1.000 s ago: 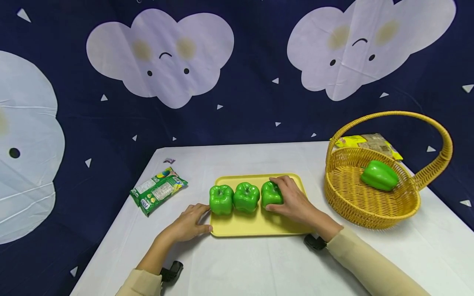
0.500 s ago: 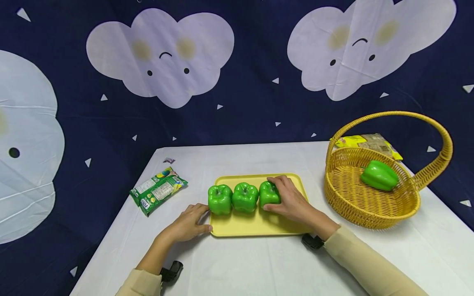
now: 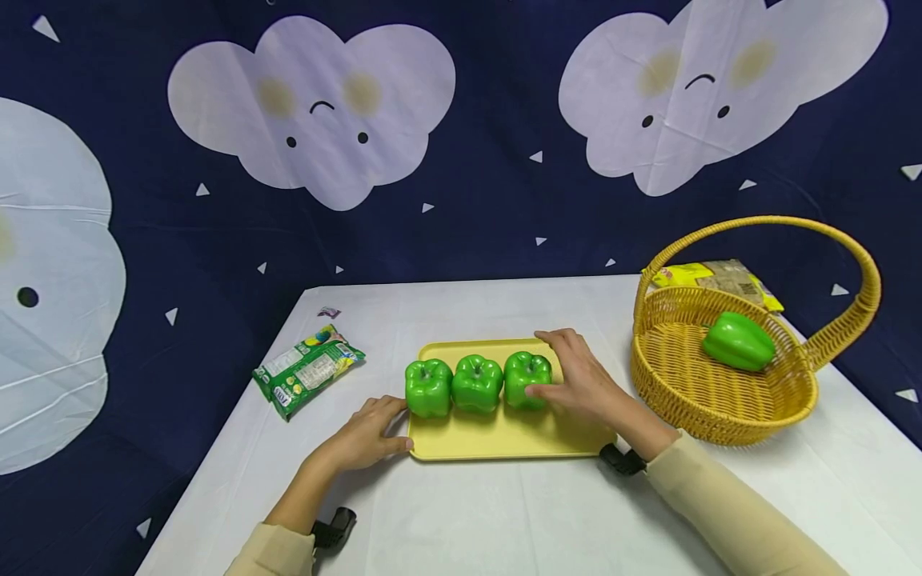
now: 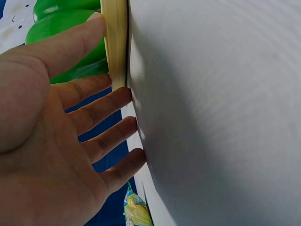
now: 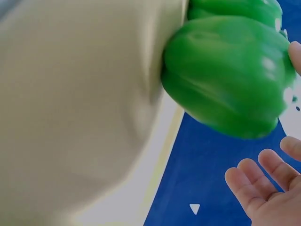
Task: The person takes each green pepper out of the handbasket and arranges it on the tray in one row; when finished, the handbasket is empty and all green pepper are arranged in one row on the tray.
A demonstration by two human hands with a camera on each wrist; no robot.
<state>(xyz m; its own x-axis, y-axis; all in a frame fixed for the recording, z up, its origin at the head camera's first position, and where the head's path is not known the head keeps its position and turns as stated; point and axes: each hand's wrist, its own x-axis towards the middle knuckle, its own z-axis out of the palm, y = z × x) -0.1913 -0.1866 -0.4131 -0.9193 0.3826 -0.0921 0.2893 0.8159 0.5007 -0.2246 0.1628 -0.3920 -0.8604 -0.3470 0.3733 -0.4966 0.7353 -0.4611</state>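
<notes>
Three green bell peppers stand side by side on a yellow tray [image 3: 475, 440]: the left pepper [image 3: 429, 389], the middle pepper [image 3: 477, 384] and the right pepper [image 3: 524, 379]. My left hand [image 3: 367, 436] rests at the tray's left edge, its fingers extended; in the left wrist view the thumb [image 4: 70, 47] lies by the tray's rim [image 4: 116, 42]. Over the tray's right side is my right hand [image 3: 583, 380], spread beside the right pepper. In the right wrist view its fingers [image 5: 254, 188] stand apart from that pepper [image 5: 225, 75].
At the right stands a wicker basket [image 3: 648, 392] with a tall handle and one green bell pepper [image 3: 738, 342] inside. Behind it lies a yellow packet [image 3: 680, 274]. A green snack bag [image 3: 310, 370] and a tiny purple wrapper [image 3: 329, 313] lie on the left.
The peppers slid slightly left under my right hand. Now that hand has let go of the right pepper, its fingers spreading and moving right. My left hand has stayed put.
</notes>
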